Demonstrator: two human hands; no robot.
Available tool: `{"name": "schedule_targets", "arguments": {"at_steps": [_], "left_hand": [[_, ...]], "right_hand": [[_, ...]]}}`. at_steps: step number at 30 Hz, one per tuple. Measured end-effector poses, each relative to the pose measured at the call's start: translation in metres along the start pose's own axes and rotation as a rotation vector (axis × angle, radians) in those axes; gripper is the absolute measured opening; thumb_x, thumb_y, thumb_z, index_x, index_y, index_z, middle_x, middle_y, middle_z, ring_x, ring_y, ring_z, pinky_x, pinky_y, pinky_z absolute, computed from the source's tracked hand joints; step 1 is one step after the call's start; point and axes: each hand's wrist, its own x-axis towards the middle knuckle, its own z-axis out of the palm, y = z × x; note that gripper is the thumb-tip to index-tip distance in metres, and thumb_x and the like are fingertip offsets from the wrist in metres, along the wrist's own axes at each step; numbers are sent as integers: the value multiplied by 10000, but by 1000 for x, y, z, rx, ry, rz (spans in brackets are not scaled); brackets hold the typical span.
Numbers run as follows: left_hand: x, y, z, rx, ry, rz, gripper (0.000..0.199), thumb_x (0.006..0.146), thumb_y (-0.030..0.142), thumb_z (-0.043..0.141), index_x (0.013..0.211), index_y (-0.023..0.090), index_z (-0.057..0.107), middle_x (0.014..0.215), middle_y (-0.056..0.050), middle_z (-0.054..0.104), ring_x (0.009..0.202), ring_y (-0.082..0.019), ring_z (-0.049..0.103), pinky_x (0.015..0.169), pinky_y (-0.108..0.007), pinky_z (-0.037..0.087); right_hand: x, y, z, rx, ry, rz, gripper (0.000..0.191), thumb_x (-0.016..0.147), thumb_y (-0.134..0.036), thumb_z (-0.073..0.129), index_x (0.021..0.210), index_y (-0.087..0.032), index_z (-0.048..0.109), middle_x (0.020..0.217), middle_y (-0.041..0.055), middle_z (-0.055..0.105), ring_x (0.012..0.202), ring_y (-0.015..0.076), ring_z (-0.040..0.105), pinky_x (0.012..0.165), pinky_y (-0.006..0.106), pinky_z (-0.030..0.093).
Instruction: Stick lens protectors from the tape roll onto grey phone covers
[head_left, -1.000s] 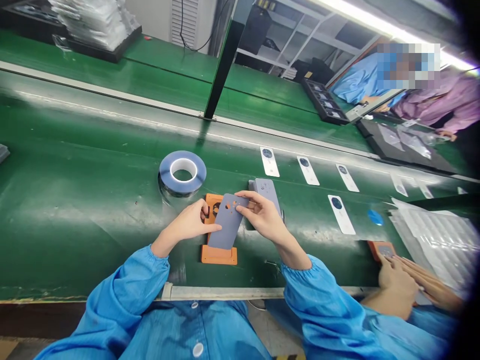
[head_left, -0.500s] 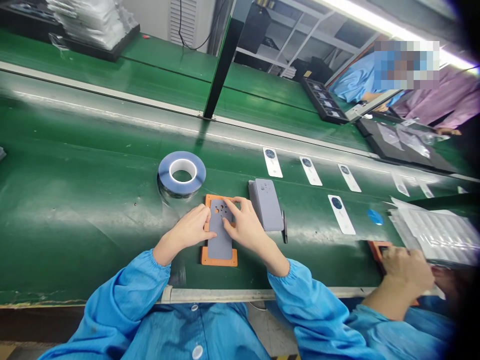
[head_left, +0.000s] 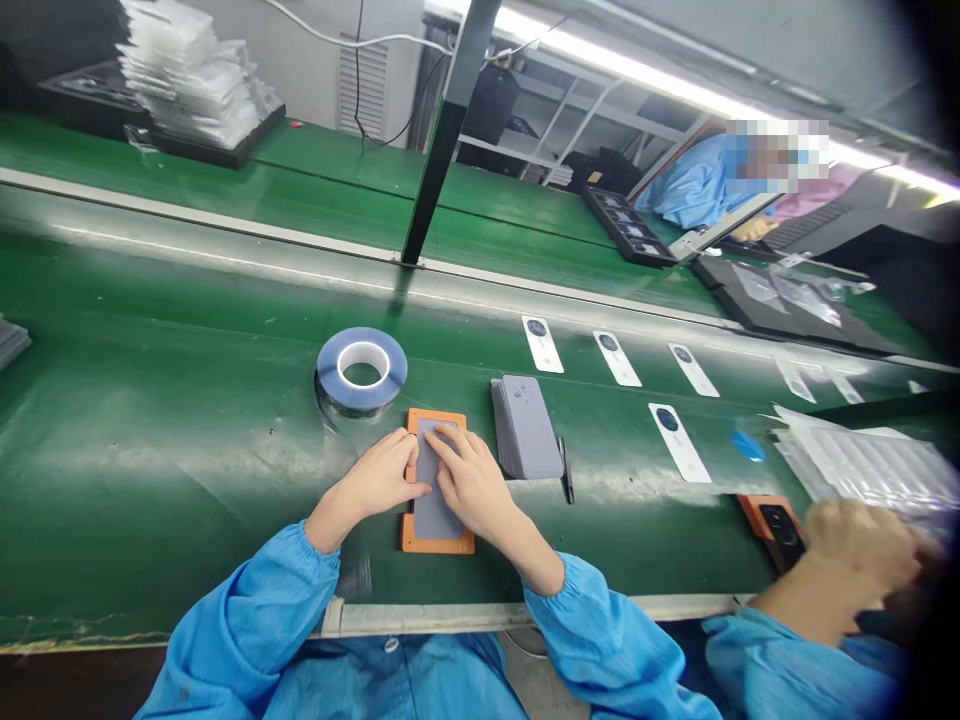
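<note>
A grey phone back panel [head_left: 433, 512] lies in an orange fixture [head_left: 439, 546] on the green work surface. My left hand [head_left: 379, 472] holds the left side, fingers curled at the fixture's edge and thumb across the panel. Over the panel's upper right part lies my right hand [head_left: 472, 485], fingers outstretched and touching its face; the camera holes are mostly hidden beneath it. To the right sits a stack of similar grey panels [head_left: 529, 430], with black tweezers [head_left: 567, 470] alongside. A roll of blue-edged tape [head_left: 361, 405] rests to the upper left.
White cards [head_left: 679, 443] with dark round marks are spread to the right. A neighbouring person's hand [head_left: 862, 545] is beside another orange fixture [head_left: 765, 515], below clear plastic trays [head_left: 862, 460]. A dark post [head_left: 442, 150] rises behind the tape roll.
My right hand has shifted left over the panel, its fingers now covering the camera holes. My left hand keeps its place. The neighbour's hand has moved right, uncovering more of their fixture.
</note>
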Motion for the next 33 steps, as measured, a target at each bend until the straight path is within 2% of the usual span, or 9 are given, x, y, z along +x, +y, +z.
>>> {"name": "schedule_targets", "arguments": {"at_steps": [4,7,10,16,22,26,29,31,33], "left_hand": [[-2,5,-2,-31,89,-2,278,798,342,702,769,226,451,829,18,544,736,-173,526,664,-309,393],[-1,11,-3,-73,269,-49,237,871,400,634,774,222,511,807,-2,603,764,-189,588,720,-318,437],[1,15,-3,-200,311,-104,338,890,524,609,762,218,545,730,-4,632,653,-177,612,658,-305,455],[1,16,-8,-488,181,-181,527,875,677,541,1030,180,627,790,-51,722,536,-190,646,457,-271,439],[5,15,-9,-724,214,-192,536,753,574,754,1055,137,683,941,-126,778,795,-273,745,699,-363,590],[9,19,-18,-784,405,-198,636,712,602,777,1140,147,656,948,-132,769,816,-288,751,612,-349,596],[-1,45,-38,-696,593,-173,600,707,622,764,1075,154,687,966,-142,757,893,-301,747,635,-351,609],[-23,77,-52,-707,503,-90,518,771,629,706,988,160,739,1002,-154,757,911,-305,740,681,-373,615],[-57,113,-60,-794,257,40,504,866,633,599,985,177,778,1010,-155,755,905,-306,733,693,-393,607]], "right_hand": [[-20,-1,-3,78,164,206,370,959,-236,508,1308,-206,627,1260,146,662,1183,323,600,1084,575,433],[-34,-10,-5,115,146,276,375,956,-263,544,1325,-226,603,1233,131,699,1163,334,631,1136,691,318],[-39,-24,-19,240,184,304,376,950,-242,553,1325,-247,587,1305,113,680,1220,317,619,1168,707,262],[-40,-46,-56,620,203,247,376,958,-252,543,1329,-285,585,1272,70,697,1177,245,656,1068,465,493],[-28,-29,-36,720,77,352,499,862,-224,634,1358,-243,581,1093,79,731,971,251,709,846,392,576],[7,-2,-27,991,71,326,518,798,-104,609,1308,-193,626,871,12,736,734,156,711,652,251,564],[61,33,-42,845,163,472,465,771,-64,652,1226,-156,680,837,14,743,752,156,711,673,242,564],[104,58,-54,757,163,542,436,768,-39,683,1196,-122,691,817,27,741,756,162,703,694,249,562],[145,81,-61,669,131,600,344,815,-85,721,1158,-101,697,875,60,741,818,176,702,753,268,567]]}}
